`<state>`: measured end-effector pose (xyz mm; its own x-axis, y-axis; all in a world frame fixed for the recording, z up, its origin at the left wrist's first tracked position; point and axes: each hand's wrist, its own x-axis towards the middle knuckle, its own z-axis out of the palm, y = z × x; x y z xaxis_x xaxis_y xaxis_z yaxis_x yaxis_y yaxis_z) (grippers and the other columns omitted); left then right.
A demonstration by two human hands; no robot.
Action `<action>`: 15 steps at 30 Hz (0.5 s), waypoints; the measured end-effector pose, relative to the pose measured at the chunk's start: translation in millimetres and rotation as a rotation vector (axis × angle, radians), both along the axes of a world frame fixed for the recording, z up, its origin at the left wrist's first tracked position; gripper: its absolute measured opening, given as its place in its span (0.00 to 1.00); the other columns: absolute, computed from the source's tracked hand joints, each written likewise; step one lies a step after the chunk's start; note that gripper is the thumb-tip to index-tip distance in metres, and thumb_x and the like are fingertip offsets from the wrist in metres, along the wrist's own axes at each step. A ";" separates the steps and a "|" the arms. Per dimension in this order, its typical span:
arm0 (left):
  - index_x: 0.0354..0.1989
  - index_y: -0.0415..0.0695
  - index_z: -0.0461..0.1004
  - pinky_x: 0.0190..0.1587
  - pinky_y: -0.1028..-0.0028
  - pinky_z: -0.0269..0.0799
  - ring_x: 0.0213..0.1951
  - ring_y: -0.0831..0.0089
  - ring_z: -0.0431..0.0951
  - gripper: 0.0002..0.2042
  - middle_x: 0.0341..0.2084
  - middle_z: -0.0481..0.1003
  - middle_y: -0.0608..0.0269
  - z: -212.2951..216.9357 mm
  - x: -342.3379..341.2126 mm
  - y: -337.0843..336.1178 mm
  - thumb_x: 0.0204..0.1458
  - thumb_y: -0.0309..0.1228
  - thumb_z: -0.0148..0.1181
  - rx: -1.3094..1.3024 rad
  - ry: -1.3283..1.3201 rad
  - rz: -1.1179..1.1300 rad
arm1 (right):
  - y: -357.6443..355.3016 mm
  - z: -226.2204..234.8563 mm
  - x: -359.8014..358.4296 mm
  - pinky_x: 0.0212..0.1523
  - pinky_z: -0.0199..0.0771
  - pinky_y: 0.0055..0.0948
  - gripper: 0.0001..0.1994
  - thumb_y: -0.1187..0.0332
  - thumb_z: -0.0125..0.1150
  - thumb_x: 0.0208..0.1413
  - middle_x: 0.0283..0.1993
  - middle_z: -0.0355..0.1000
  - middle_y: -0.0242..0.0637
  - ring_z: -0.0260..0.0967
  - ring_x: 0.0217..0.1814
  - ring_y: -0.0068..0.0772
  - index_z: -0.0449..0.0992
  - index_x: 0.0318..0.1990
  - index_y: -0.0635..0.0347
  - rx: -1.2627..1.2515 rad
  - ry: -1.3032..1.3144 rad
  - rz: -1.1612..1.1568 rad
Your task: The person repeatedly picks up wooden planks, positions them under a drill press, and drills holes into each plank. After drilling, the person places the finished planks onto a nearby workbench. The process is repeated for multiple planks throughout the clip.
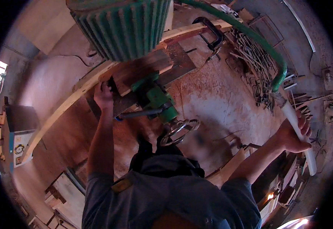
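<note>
My right hand [293, 133] is wrapped around the white tubular handle [297, 123] of a long lever. A curved green arm [256, 36] joins that handle and runs up and left, past a ribbed green motor housing [122, 32]. My left hand [104, 94] has its fingers curled at the near edge of a long, pale wooden beam [69, 101]. Just right of it, a dark wooden block [145, 68] sits against the beam, with a green vise-like clamp [157, 97] pressing near it. The clamp carries a grey bar handle [141, 113] and a shiny metal handwheel [179, 133].
A black C-clamp [211, 32] grips the beam's far right part. Thin wooden strips [252, 65] are heaped on the dusty floor at right. At left stands a cabinet with a dial [19, 149]. Boards [65, 194] lie at lower left, and more timber [288, 179] at lower right.
</note>
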<state>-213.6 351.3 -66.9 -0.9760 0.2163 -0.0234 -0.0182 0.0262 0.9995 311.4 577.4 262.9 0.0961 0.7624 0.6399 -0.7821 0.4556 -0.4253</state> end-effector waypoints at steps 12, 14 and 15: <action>0.46 0.37 0.74 0.31 0.76 0.74 0.27 0.76 0.76 0.13 0.33 0.76 0.59 2.4 1.5 -4.7 0.54 0.30 0.54 -0.145 0.303 -0.026 | -25.7 -72.9 18.5 0.67 0.45 0.56 0.22 0.50 0.71 0.38 0.42 0.72 0.34 0.62 0.58 0.48 0.75 0.37 0.54 -0.171 -0.060 -0.054; 0.46 0.37 0.74 0.32 0.76 0.74 0.28 0.75 0.78 0.13 0.33 0.77 0.58 -15.2 -10.8 -9.0 0.54 0.30 0.54 -0.079 0.267 0.007 | -27.8 -89.6 24.2 0.66 0.49 0.56 0.23 0.49 0.70 0.38 0.41 0.71 0.37 0.62 0.56 0.50 0.73 0.39 0.53 -0.193 -0.081 -0.045; 0.46 0.37 0.74 0.33 0.75 0.74 0.28 0.74 0.78 0.13 0.34 0.77 0.58 -18.6 -13.3 -8.1 0.54 0.30 0.54 -0.043 0.248 0.017 | -30.1 -95.4 26.3 0.65 0.50 0.56 0.24 0.49 0.70 0.39 0.41 0.71 0.38 0.63 0.55 0.51 0.72 0.40 0.52 -0.202 -0.094 -0.047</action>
